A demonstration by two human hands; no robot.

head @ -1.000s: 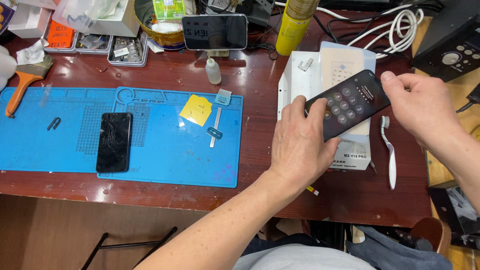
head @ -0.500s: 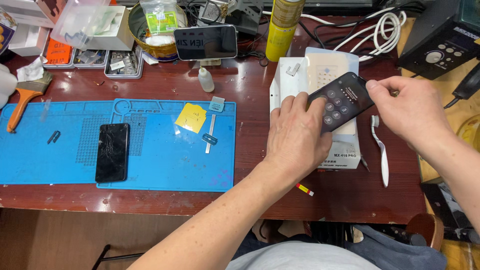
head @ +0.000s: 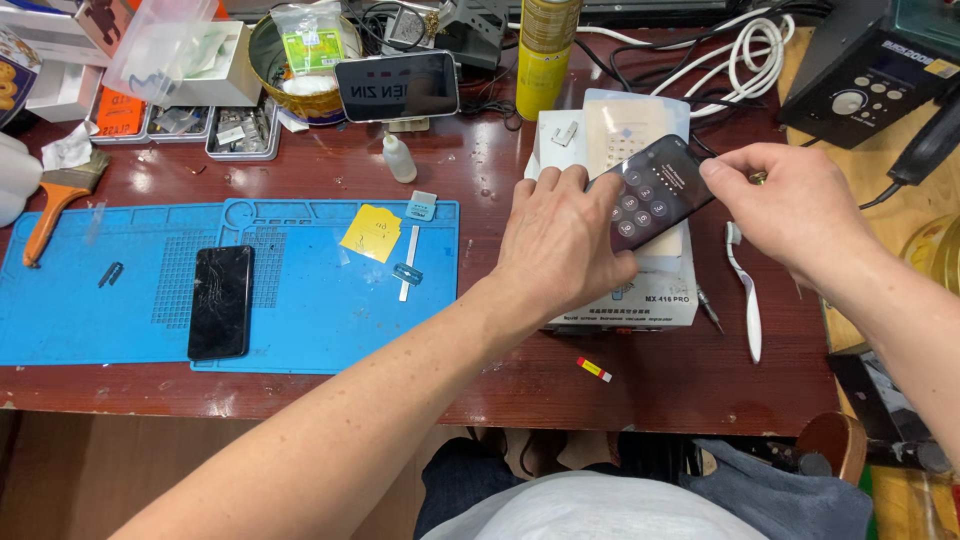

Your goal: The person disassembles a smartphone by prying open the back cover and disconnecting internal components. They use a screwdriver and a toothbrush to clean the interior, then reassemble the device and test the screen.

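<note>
Wooden desk (head: 300,400) unchanged; left hand (head: 560,245) and right hand (head: 790,205) grip still grasping lit phone (head: 655,190), now lower.

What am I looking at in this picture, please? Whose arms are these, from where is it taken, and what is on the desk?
There is no machine here. A person works with two bare hands, and the camera sits on their head, looking down, so the arms enter from below.

The left hand and the right hand together hold a dark phone with a lit keypad on its screen, above a white box.

On the reddish wooden desk lies a blue work mat. On it are a black phone with a cracked screen and a yellow sticky note. A brush with an orange handle lies at the left, and a white tool beside the box.
</note>
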